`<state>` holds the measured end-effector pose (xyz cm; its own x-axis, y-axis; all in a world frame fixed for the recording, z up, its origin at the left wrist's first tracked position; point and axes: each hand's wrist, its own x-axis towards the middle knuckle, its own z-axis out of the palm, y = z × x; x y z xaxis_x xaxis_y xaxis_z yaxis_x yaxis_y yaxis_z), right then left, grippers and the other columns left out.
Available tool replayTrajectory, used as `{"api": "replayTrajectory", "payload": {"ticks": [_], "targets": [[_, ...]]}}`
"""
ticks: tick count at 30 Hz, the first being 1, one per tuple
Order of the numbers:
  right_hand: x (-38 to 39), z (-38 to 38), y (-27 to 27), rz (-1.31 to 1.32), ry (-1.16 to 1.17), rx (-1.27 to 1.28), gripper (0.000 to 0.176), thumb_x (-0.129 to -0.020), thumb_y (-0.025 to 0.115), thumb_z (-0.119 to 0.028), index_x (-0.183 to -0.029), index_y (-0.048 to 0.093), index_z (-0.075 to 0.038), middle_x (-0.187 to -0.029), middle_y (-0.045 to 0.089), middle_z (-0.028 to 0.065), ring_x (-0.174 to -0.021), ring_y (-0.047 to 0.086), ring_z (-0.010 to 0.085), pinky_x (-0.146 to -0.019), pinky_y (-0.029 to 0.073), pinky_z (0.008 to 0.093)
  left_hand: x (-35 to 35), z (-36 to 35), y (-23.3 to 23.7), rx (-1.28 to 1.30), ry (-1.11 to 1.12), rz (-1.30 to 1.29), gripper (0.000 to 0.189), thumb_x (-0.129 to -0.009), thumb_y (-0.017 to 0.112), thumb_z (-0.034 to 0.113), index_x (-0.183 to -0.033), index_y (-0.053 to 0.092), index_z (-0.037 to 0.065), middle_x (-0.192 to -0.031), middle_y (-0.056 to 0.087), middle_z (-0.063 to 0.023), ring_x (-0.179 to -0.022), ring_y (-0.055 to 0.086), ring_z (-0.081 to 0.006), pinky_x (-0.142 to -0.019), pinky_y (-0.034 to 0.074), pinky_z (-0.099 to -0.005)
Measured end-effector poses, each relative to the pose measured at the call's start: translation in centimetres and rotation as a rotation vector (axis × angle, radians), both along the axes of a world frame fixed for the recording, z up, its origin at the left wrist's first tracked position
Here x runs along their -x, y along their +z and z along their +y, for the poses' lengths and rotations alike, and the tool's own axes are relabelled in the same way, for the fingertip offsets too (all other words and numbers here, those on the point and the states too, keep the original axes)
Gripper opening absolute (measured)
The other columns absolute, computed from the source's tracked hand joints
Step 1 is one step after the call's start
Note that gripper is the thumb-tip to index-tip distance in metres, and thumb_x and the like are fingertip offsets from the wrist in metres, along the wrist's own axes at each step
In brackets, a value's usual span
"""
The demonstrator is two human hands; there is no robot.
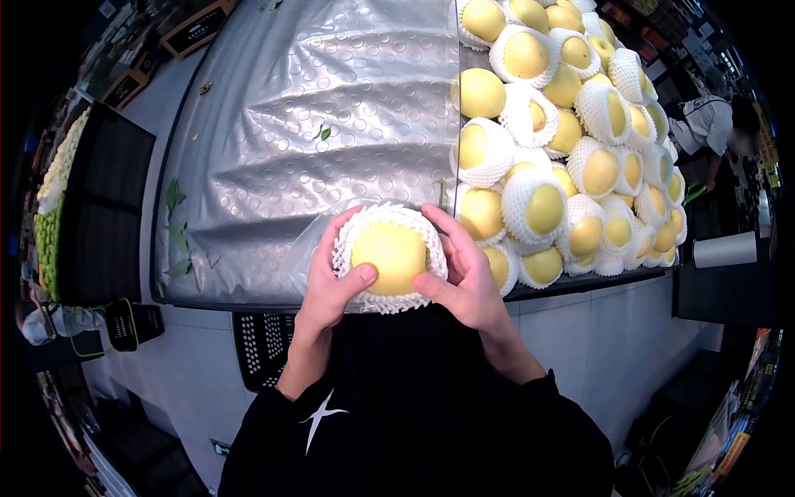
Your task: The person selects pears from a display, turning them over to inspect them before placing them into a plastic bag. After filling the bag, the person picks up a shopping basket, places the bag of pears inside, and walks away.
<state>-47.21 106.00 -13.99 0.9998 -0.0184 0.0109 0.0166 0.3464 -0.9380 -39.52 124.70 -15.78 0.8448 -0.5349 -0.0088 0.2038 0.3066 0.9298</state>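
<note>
A round yellow pear (pixel 387 255) sits in a white foam net (pixel 349 236) that is folded back around it, its smooth top side showing. My left hand (pixel 330 277) wraps the net from the left, thumb pressed on the fruit. From the right my right hand (pixel 466 277) holds it too, its thumb tip at the pear's lower right edge. Clear plastic film (pixel 313 240) shows beside my left fingers. The pear is held over the front edge of a display table lined with silver bubble sheet (pixel 331 99).
Many yellow pears in foam nets (pixel 542 207) are heaped on the table's right part. Loose green leaves (pixel 176 215) lie at its left. A black perforated basket (pixel 261 348) stands below the front edge. A person (pixel 704 124) is at the far right, near a white roll (pixel 725 250).
</note>
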Motion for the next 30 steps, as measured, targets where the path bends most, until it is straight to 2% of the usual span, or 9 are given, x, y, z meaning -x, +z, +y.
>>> {"api": "replayTrajectory", "payload": {"ticks": [10,13,16,18,20,24,25,28,30], "targets": [[0.1,-0.9,0.2,-0.063,0.100,0.051,0.086,-0.085,0.077,-0.014,-0.152,0.025,-0.002,-0.139,0.050,0.0161,-0.124,0.053,0.0218,-0.098,0.047,0.0346,-0.3,0.6,-0.8,0.100,0.030,0.199,0.080,-0.080,0.077,0.032,-0.141,0.040,-0.005,-0.130,0.057,-0.0154,-0.120,0.057,-0.0229,-0.104,0.044,-0.0361],[-0.1,-1.2,1.8,-0.263,0.044,0.692,0.094,-0.073,0.082,-0.010,-0.152,0.032,-0.010,-0.159,0.022,0.0191,-0.138,0.038,0.0345,-0.107,0.041,0.0430,-0.7,0.6,-0.5,0.084,0.009,0.269,0.081,-0.083,0.073,0.039,-0.141,0.040,-0.005,-0.130,0.058,-0.0152,-0.118,0.058,-0.0220,-0.101,0.046,-0.0358],[-0.7,-1.2,0.9,-0.474,-0.022,1.106,0.095,-0.066,0.083,-0.003,-0.150,0.037,-0.010,-0.158,0.024,0.0212,-0.138,0.038,0.0385,-0.110,0.037,0.0436,-0.3,1.0,-0.2,0.051,-0.004,0.350,0.085,-0.084,0.071,0.049,-0.143,0.039,-0.004,-0.131,0.058,-0.0146,-0.117,0.059,-0.0217,-0.097,0.049,-0.0349],[-0.8,-1.1,0.5,-0.474,-0.054,1.036,0.091,-0.065,0.081,-0.001,-0.147,0.040,-0.005,-0.156,0.030,0.0210,-0.135,0.042,0.0369,-0.110,0.038,0.0417,-0.4,1.3,0.6,0.042,-0.005,0.386,0.088,-0.084,0.070,0.053,-0.144,0.038,-0.003,-0.132,0.057,-0.0143,-0.117,0.059,-0.0217,-0.094,0.049,-0.0343],[-0.6,-1.0,0.4,-0.325,-0.128,0.487,0.084,-0.071,0.079,-0.005,-0.145,0.040,-0.001,-0.148,0.043,0.0184,-0.132,0.048,0.0309,-0.107,0.040,0.0398,-0.6,2.3,2.3,-0.051,-0.257,0.041,0.097,-0.081,0.070,0.060,-0.148,0.035,-0.001,-0.134,0.055,-0.0138,-0.116,0.060,-0.0216,-0.090,0.050,-0.0329],[-1.0,-1.2,0.6,-0.079,-0.078,0.141,0.074,-0.086,0.076,-0.031,-0.142,0.040,0.002,-0.125,0.058,0.0106,-0.113,0.058,0.0167,-0.094,0.049,0.0314,-0.3,0.3,2.5,-0.246,-0.011,-0.296,0.100,-0.077,0.080,0.050,-0.149,0.032,-0.001,-0.132,0.056,-0.0128,-0.113,0.060,-0.0180,-0.087,0.051,-0.0313],[-0.9,-1.1,0.4,-0.080,-0.078,0.142,0.074,-0.086,0.076,-0.031,-0.142,0.040,0.002,-0.125,0.058,0.0106,-0.113,0.058,0.0167,-0.094,0.049,0.0314,-0.5,0.1,2.2,-0.113,-0.074,-0.255,0.082,-0.083,0.078,0.040,-0.143,0.041,-0.003,-0.129,0.059,-0.0121,-0.112,0.059,-0.0165,-0.089,0.050,-0.0304],[-0.5,-1.1,-0.2,0.099,0.021,0.108,0.074,-0.090,0.071,-0.042,-0.140,0.040,0.003,-0.117,0.061,0.0082,-0.084,0.061,0.0088,-0.059,0.051,0.0211,-1.3,0.6,0.1,-0.005,-0.090,-0.013,0.063,-0.091,0.071,0.033,-0.137,0.048,-0.004,-0.124,0.062,-0.0113,-0.111,0.060,-0.0157,-0.093,0.048,-0.0299],[-0.5,-1.4,-1.5,0.092,0.059,0.044,0.074,-0.090,0.070,-0.042,-0.140,0.040,0.003,-0.117,0.061,0.0083,-0.084,0.061,0.0092,-0.059,0.051,0.0218,-1.2,0.8,-0.4,0.057,-0.090,-0.016,0.052,-0.096,0.065,0.028,-0.133,0.052,-0.006,-0.120,0.064,-0.0103,-0.110,0.060,-0.0147,-0.096,0.046,-0.0296]]}}
